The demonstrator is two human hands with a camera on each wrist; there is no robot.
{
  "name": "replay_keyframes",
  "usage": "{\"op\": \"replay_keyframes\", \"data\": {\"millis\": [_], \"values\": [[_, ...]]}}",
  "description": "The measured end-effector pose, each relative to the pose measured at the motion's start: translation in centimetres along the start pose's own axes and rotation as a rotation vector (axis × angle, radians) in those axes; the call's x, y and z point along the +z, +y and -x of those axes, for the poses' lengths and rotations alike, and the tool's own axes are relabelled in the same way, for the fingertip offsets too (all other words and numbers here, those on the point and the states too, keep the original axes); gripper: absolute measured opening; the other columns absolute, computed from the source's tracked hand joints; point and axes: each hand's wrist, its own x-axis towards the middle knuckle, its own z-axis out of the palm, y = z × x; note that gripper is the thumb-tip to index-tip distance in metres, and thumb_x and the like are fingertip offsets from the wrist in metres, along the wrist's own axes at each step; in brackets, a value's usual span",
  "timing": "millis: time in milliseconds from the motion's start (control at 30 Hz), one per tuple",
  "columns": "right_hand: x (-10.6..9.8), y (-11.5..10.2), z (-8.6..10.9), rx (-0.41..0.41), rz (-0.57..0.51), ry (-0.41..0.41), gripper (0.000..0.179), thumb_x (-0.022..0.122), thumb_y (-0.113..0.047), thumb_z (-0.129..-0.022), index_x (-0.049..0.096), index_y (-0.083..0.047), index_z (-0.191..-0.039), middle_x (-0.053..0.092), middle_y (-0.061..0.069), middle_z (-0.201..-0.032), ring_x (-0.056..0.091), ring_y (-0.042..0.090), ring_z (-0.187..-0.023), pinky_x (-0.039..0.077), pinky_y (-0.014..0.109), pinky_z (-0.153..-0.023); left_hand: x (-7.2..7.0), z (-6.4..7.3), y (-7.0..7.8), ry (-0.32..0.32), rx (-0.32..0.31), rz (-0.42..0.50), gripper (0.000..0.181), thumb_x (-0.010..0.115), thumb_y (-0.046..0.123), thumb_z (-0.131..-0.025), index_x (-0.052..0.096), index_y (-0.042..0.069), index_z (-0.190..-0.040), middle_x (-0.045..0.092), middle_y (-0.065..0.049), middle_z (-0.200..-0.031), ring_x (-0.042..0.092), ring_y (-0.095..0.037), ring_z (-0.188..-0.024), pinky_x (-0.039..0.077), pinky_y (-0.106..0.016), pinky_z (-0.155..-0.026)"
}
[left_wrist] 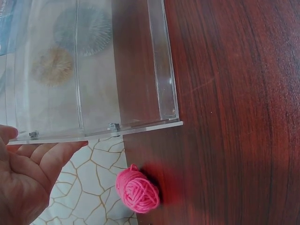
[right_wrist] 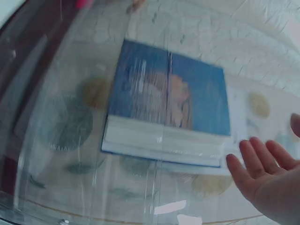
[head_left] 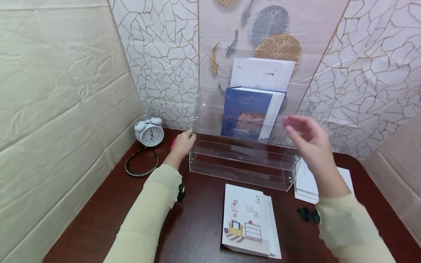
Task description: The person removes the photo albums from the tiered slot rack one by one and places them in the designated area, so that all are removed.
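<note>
While the left hand (head_left: 184,143) grips the rack (head_left: 241,155) at its left end, the right hand (head_left: 313,146), fingers loosely curved and empty, hangs right of one blue album (head_left: 246,114), shelved in the rack.

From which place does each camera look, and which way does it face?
Head: on the person's head, facing forward and down at the table and clear rack; both sleeves, left grip and right grip show.
Left wrist: on that wrist, facing the rack's edge and pink yarn; left grip shows.
Right wrist: on that wrist, facing the blue album in the rack; right grip shows.
Shared: head and right wrist both show the blue album.
</note>
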Motion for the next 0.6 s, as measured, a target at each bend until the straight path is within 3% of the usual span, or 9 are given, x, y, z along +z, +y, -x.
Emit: {"op": "replay_keyframes", "data": {"millis": [100,267,433,600], "values": [[-0.3,0.6,-2.7,0.006,-0.051,0.079,0.036,0.063,-0.006,-0.089,0.053,0.004,-0.121,0.061,0.006,-0.115,0.055,0.016,-0.106,0.043,0.018,-0.087,0.0,-0.1,0.0,0.000,0.006,0.006,0.038,0.040,0.024,-0.097,0.055,0.010,-0.130,0.060,-0.015,-0.114,0.056,-0.028,-0.094,0.047,-0.041,-0.082],[-0.4,1.9,-5.7,0.074,0.001,0.162,0.041,0.064,-0.011,-0.089,0.049,0.000,-0.126,0.057,0.010,-0.122,0.052,0.016,-0.110,0.042,0.018,-0.089,0.1,-0.2,-0.1,0.010,0.017,-0.009,0.037,0.041,0.024,-0.097,0.057,0.010,-0.127,0.061,-0.015,-0.113,0.055,-0.028,-0.096,0.046,-0.041,-0.085],[0.0,2.4,-7.8,0.091,-0.025,0.204,0.041,0.064,-0.009,-0.088,0.050,0.002,-0.124,0.053,0.019,-0.125,0.052,0.019,-0.110,0.042,0.022,-0.089,0.2,-0.2,-0.1,0.021,0.014,-0.005,0.037,0.041,0.024,-0.096,0.057,0.011,-0.127,0.061,-0.014,-0.115,0.056,-0.028,-0.098,0.045,-0.042,-0.086],[0.4,2.8,-9.0,0.099,0.072,0.221,0.042,0.064,-0.015,-0.089,0.050,-0.001,-0.125,0.052,0.018,-0.127,0.052,0.019,-0.110,0.042,0.026,-0.093,0.2,-0.3,-0.3,0.024,0.018,-0.014,0.038,0.041,0.025,-0.096,0.058,0.012,-0.127,0.061,-0.014,-0.115,0.056,-0.028,-0.097,0.045,-0.042,-0.086]]}}
